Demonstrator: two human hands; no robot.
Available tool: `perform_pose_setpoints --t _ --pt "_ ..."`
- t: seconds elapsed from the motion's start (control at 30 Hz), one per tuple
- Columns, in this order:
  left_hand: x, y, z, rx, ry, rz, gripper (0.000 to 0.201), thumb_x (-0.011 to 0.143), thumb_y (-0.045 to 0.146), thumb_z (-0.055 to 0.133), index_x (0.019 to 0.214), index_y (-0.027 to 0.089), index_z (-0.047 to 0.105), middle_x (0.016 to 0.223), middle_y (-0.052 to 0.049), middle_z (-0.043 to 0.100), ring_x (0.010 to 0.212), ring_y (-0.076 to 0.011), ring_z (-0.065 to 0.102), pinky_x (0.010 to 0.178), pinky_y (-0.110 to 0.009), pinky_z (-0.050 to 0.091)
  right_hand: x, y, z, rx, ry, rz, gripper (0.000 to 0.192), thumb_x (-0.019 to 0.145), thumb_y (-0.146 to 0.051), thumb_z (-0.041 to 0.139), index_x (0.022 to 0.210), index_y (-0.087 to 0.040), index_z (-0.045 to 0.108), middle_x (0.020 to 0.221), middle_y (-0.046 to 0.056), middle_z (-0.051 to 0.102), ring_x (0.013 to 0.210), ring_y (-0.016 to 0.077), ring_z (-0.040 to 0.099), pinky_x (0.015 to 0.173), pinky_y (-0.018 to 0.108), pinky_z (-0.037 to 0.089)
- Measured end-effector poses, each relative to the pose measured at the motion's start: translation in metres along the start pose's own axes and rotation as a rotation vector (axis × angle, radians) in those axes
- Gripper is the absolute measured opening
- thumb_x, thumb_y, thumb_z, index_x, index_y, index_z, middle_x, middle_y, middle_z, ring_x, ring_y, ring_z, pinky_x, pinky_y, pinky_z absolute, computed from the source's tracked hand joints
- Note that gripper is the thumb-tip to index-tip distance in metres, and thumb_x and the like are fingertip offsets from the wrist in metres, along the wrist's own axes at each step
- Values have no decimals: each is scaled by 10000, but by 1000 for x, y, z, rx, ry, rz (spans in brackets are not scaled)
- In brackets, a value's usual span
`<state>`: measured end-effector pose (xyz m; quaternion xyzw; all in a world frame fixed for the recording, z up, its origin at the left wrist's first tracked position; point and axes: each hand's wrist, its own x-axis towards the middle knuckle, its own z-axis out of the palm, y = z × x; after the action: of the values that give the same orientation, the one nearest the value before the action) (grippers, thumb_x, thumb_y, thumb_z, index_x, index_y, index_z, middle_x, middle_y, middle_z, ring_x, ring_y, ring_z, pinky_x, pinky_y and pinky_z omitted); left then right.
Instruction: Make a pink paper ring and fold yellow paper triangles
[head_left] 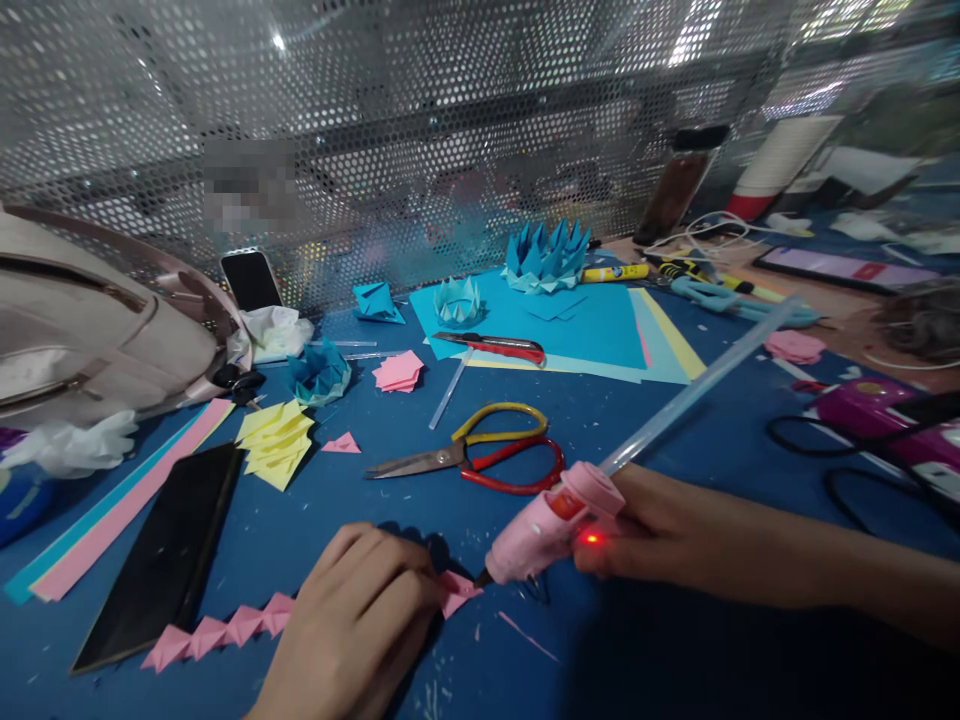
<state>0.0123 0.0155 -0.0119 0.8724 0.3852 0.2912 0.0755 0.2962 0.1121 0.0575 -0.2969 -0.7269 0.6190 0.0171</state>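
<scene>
Pinning light, flimsy pink paper chain [225, 630] lower centre with left hand [360, 620], fingers clenched at its fold; right hand [675, 540] gripping glue gun [551, 525].

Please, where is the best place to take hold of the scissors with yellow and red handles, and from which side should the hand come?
Grip the scissors by the handle loops, which lie to the right, toward the glue gun in the right hand. Come from above and from the right: the blades are shut and point left, so the hand probably stays clear of the tips. They lie flat on the blue table, with free space around the loops.
</scene>
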Motion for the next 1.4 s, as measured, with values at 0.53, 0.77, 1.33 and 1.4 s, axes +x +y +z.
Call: perform_pose_setpoints --t 0.53,0.77,1.33,1.4 --pt "-1 -1 -1 -23 -37 -23 185 958 22 513 1016 169 609 975 -37 656 857 -168 564 818 -303 394 2 11 4 44 18 -64 325 962 -327 570 1245 -226 693 1079 49 727 1068 242 671 1004 362 505" --pt "-2 -2 0 -20 -33 -11 183 953 16 514 1015 164 602 965 -39 649 851 -168 557 809 -305 394 1 8 3 47 13 -58 319 965 -313 568 1250 -236 690 1091 42 725 1040 231 678 1016 365 499" --pt "-5 -3 1 -38 -37 -29 183 955 24 526 1025 176 598 978 -43 641 862 -167 561 805 -308 417 0 6 2 -56 36 -56 313 954 -385 569 1175 -227 726 974 41 734 997 245 675 961 368 513" --pt "-6 -3 1 -48 -30 -36 180 956 26 530 1026 177 596 978 -44 639 865 -164 561 799 -299 427 -1 7 2 -82 37 -47 322 955 -393 564 1172 -220 727 988 45 735 998 252 673 940 367 518"
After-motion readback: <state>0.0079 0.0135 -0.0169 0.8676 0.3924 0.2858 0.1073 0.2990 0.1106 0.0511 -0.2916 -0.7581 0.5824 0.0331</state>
